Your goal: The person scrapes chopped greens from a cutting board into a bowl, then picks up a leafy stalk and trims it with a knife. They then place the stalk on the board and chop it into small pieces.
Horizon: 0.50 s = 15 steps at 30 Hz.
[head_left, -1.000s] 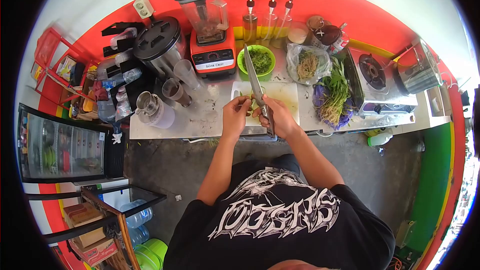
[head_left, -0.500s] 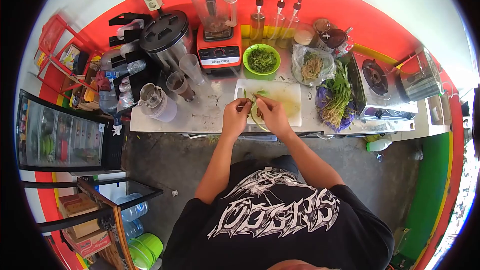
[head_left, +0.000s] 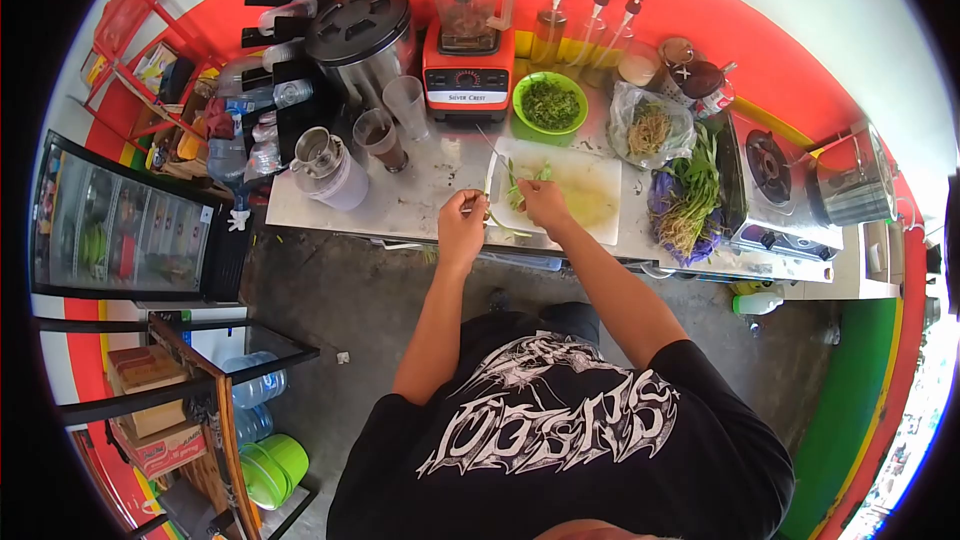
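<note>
1. At the far left a glass-fronted fridge (head_left: 120, 240) stands beside the tabletop (head_left: 400, 210).
2. On the tabletop's left part sit a metal jug (head_left: 322, 155), a big dark-lidded pot (head_left: 360, 30) and two plastic cups (head_left: 393, 120).
3. The left hand (head_left: 461, 225) hovers at the tabletop's front edge, just left of the cutting board (head_left: 590, 205); its grip is narrow, fingertips pinched on the end of a thin green stalk (head_left: 505, 225).
4. The stalk curves from that pinch onto the board's left part, towards the right hand.
5. Behind, a red blender (head_left: 468, 40) stands by the wall, with a green bowl of chopped herbs (head_left: 549, 103) to its right.
6. The right hand (head_left: 545, 204) rests on the board, its grip closed over green stems; whether it also holds the knife cannot be told.
7. Further right lie a clear bag of sprouts (head_left: 648, 125), a bunch of leafy greens (head_left: 690, 195) and a gas stove (head_left: 775, 175).
</note>
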Tool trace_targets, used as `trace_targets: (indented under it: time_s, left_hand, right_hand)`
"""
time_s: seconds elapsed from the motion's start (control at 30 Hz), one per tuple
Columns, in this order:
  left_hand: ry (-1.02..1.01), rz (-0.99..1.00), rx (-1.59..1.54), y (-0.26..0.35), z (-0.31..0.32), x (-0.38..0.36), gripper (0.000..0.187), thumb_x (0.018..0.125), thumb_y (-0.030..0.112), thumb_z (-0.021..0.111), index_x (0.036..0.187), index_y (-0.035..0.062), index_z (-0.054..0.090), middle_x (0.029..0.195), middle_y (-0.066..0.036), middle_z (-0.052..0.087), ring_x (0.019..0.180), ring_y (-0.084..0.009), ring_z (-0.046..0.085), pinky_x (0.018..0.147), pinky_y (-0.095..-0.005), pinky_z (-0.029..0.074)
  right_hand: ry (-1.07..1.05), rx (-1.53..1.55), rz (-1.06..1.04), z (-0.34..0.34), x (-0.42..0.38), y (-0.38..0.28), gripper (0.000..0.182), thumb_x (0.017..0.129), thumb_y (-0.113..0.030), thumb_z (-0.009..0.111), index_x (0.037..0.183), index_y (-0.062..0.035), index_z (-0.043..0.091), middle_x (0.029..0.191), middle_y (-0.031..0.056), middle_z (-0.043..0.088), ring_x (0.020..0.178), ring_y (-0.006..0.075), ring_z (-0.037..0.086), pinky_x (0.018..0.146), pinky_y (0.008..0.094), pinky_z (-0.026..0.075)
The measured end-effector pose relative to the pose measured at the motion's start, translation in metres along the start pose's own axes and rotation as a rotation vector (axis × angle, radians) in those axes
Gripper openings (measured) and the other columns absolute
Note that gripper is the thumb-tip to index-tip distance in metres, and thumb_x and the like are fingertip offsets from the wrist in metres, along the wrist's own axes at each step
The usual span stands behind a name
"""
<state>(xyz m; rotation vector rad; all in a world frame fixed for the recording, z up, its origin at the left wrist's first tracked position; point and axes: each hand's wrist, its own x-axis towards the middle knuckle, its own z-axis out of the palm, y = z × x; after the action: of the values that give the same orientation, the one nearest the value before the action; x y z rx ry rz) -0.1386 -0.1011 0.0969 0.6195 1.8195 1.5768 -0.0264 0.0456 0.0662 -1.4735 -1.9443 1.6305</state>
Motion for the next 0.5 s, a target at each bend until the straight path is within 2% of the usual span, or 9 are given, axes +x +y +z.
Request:
trace_targets:
  time_s: [0.1, 0.23, 0.33, 0.4, 0.43, 0.5]
  left_hand:
    - [0.003, -0.05, -0.066, 0.006, -0.001, -0.004, 0.02, 0.102, 0.016, 0.061, 0.11, -0.0016, 0.064, 0.096, -0.006, 0.069, 0.079, -0.0125, 0.065, 0.07, -0.0276, 0.053]
    - [-0.013, -0.079, -0.125, 0.002, 0.006, -0.001, 0.019, 0.102, 0.015, 0.059, 0.113, -0.0012, 0.062, 0.1, -0.006, 0.068, 0.081, -0.0137, 0.066, 0.072, -0.0281, 0.053]
    - [-0.044, -0.091, -0.131, -0.002, 0.014, 0.001, 0.02, 0.103, 0.015, 0.058, 0.114, -0.001, 0.062, 0.101, -0.007, 0.068, 0.083, -0.0143, 0.066, 0.073, -0.0289, 0.054]
    - [-0.078, -0.092, -0.147, -0.001, 0.023, 0.003, 0.02, 0.103, 0.015, 0.058, 0.114, -0.0009, 0.062, 0.101, -0.007, 0.068, 0.083, -0.0145, 0.066, 0.073, -0.0293, 0.054]
    - [-0.115, -0.083, -0.145, 0.001, 0.027, 0.004, 0.02, 0.103, 0.015, 0.058, 0.114, -0.001, 0.062, 0.101, -0.006, 0.068, 0.083, -0.0144, 0.066, 0.074, -0.0295, 0.054]
    - [-0.168, -0.076, -0.142, 0.006, 0.038, 0.006, 0.02, 0.103, 0.015, 0.058, 0.114, -0.001, 0.061, 0.101, -0.006, 0.068, 0.083, -0.0143, 0.066, 0.074, -0.0297, 0.054]
  right_hand:
    - [-0.074, 0.036, 0.07, -0.005, -0.001, -0.005, 0.045, 0.102, -0.039, 0.056, 0.119, 0.0015, 0.068, 0.074, 0.0097, 0.068, 0.051, 0.0117, 0.051, 0.045, 0.0288, 0.04]
    - [-0.071, 0.123, 0.057, -0.018, -0.017, -0.004, 0.047, 0.102, -0.04, 0.057, 0.117, 0.0039, 0.066, 0.074, 0.0094, 0.067, 0.052, 0.011, 0.052, 0.045, 0.0289, 0.039]
    - [-0.035, 0.152, 0.012, -0.036, -0.035, 0.008, 0.045, 0.099, -0.036, 0.062, 0.12, 0.0045, 0.065, 0.078, 0.0095, 0.069, 0.058, 0.0104, 0.054, 0.051, 0.0266, 0.041]
    - [0.03, -0.112, -0.249, -0.049, -0.049, 0.018, 0.045, 0.095, -0.027, 0.069, 0.126, 0.0047, 0.062, 0.083, 0.0099, 0.071, 0.067, 0.0093, 0.057, 0.061, 0.0245, 0.044]
    - [0.042, -0.11, -0.242, -0.053, -0.057, 0.02, 0.045, 0.095, -0.027, 0.069, 0.126, 0.0047, 0.062, 0.083, 0.0099, 0.071, 0.067, 0.0093, 0.057, 0.061, 0.0245, 0.044]
    - [0.078, -0.039, -0.365, -0.063, -0.076, 0.02, 0.049, 0.087, -0.022, 0.077, 0.126, 0.0029, 0.062, 0.08, 0.0059, 0.07, 0.065, 0.01, 0.051, 0.062, 0.0278, 0.042]
